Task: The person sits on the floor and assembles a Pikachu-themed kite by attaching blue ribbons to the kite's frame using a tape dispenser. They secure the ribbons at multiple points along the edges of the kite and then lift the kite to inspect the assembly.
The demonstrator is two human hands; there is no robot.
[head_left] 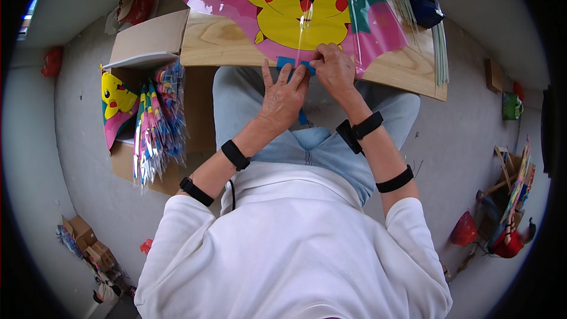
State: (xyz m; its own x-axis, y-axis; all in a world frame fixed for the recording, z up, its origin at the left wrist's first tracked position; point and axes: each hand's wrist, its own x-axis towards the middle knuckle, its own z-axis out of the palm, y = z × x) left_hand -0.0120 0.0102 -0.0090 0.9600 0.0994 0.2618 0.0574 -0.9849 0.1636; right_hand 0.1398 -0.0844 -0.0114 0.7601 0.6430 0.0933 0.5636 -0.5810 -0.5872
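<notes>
Resting my L hand (282, 97) palm-down at 12 o'clock, fingers spread, tips at a small blue patch (287, 64) on the near edge of the shiny printed sheet (307, 20). My R hand (335, 71) is just past 12, fingers curled, thumb & index close together by the patch's R end; can't tell if they pinch anything. Sheet's at 12 too, flat on the wooden table (209, 44), pink & dk green w/ a big yellow cartoon figure; its near edge reaches the tabletop's edge, over my knees.

Btwn 1 & 2 o'clock: dk blue tape dispenser (420, 6) w/ a yellow roll. Thin pale-green rods (440, 56) lie at 2, by the table's R end. Around 9–10: open cardboard box (144, 168) w/ a bunch of folded, plastic-wrapped prints (158, 115), plus another yellow-figure sheet (118, 95) on its L side. Out at 4: red bag (464, 228) on the floor & a person in a red top (507, 246), approx. same direction, well apart from me.
</notes>
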